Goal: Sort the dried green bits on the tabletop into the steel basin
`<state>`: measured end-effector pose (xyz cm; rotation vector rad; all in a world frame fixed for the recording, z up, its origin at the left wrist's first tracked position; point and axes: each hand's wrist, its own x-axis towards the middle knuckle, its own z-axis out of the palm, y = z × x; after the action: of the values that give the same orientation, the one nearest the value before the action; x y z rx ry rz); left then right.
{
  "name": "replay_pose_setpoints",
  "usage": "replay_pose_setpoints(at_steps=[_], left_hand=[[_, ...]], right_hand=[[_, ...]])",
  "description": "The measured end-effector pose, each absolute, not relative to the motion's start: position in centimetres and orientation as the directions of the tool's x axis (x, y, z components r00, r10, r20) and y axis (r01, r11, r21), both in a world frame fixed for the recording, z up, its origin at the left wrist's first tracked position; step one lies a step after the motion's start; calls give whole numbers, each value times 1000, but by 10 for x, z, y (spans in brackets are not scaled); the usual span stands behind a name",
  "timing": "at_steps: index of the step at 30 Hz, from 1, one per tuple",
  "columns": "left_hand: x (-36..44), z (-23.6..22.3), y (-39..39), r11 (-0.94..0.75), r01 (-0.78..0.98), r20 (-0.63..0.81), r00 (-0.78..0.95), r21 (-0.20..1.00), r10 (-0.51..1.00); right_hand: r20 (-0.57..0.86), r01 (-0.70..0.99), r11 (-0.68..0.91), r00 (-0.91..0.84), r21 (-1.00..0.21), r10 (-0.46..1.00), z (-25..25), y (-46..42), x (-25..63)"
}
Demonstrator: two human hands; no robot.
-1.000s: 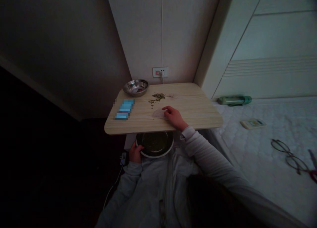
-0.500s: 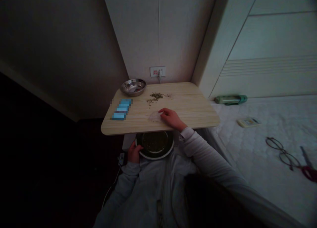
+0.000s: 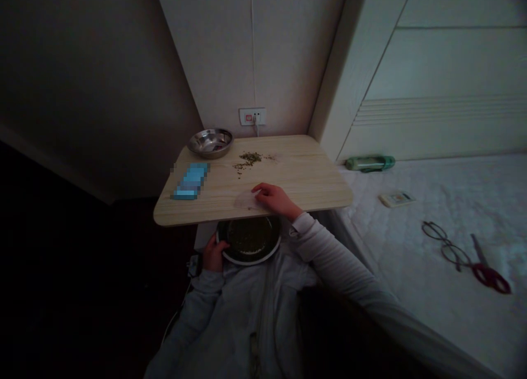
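Note:
My left hand [image 3: 214, 255] grips the left rim of a round dark plate with a pale edge [image 3: 274, 254], thumb over the rim. Greenish-brown contents [image 3: 249, 235] fill its middle, too dim to name. The plate is just below the front edge of a small wooden table [image 3: 304, 173]. My right hand [image 3: 276, 199] rests low over the table near that edge, its fingers bent together. By its fingertips lies a faint, see-through film-like patch [image 3: 245, 200]; what the fingers hold is hard to see. Farther back is a scatter of small green grains [image 3: 250, 158].
A steel bowl [image 3: 211, 154] stands at the table's back left, with a blurred blue-screened phone [image 3: 191, 181] before it. On the white bed [image 3: 370, 241] lie a green bottle [image 3: 370, 163], a pale remote-like device [image 3: 397, 198], glasses [image 3: 446, 241] and red-handled scissors [image 3: 489, 277].
The view has shifted slightly, so everything appears farther left and the scissors show more fully. My right hand stays bent by the film-like patch; my left hand still holds the plate.

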<state>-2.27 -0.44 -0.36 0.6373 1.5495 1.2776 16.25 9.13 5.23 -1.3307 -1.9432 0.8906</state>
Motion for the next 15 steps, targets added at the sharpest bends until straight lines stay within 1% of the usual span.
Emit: replay_pose_setpoints(at_steps=[6, 10, 15], left_hand=[[-24, -12, -3, 301, -279, -384, -319, 912, 866], [-25, -11, -3, 315, -276, -398, -329, 908, 856], [-24, -8, -4, 299, -259, -375, -327, 918, 867]], right_hand=[[137, 527, 310, -341, -791, 930, 51, 87, 163], [139, 521, 323, -361, -790, 922, 50, 84, 162], [117, 544, 326, -384, -773, 916, 52, 78, 161]])
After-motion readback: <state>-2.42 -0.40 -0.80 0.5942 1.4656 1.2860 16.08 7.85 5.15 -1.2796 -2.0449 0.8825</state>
